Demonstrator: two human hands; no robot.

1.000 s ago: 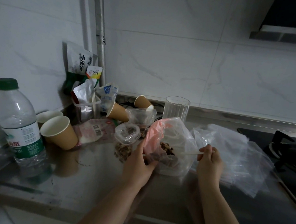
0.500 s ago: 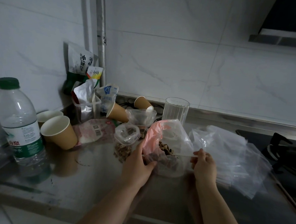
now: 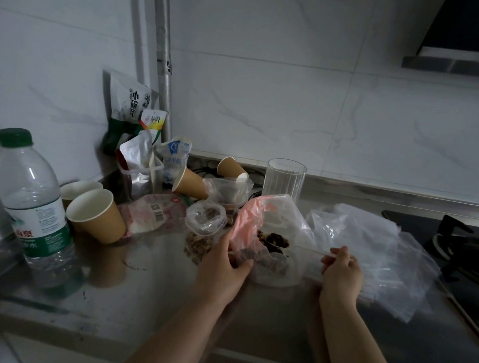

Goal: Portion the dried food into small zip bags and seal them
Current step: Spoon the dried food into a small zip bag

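Dried food (image 3: 274,239) on spoon (image 3: 307,250) (right hand (image 3: 339,270)), inside pink-sided bag (image 3: 246,227).

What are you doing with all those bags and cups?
The person is scooping dried food. The left hand holds a pink-and-clear bag open on the steel counter. The right hand holds a spoon loaded with dark pieces inside it. Empty zip bags wait to the right.
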